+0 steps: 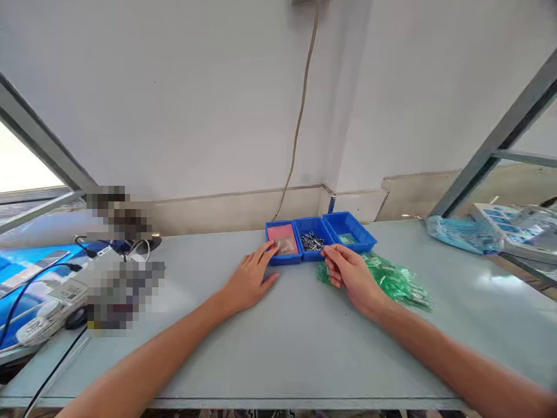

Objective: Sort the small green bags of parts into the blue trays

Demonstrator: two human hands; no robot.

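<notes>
Left-hand grip (248, 280) at blue bin (286, 260), right-hand grip (354, 276) near green bags (398, 277)

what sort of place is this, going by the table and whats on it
Probably a workshop or light assembly area: blue bins side by side, one with small metallic-looking pieces, and green plastic packaging near them on a long, plain worktable.

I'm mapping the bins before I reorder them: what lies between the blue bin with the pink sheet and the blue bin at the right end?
A middle blue bin with small metal pieces in it, as the head view shows.
</notes>
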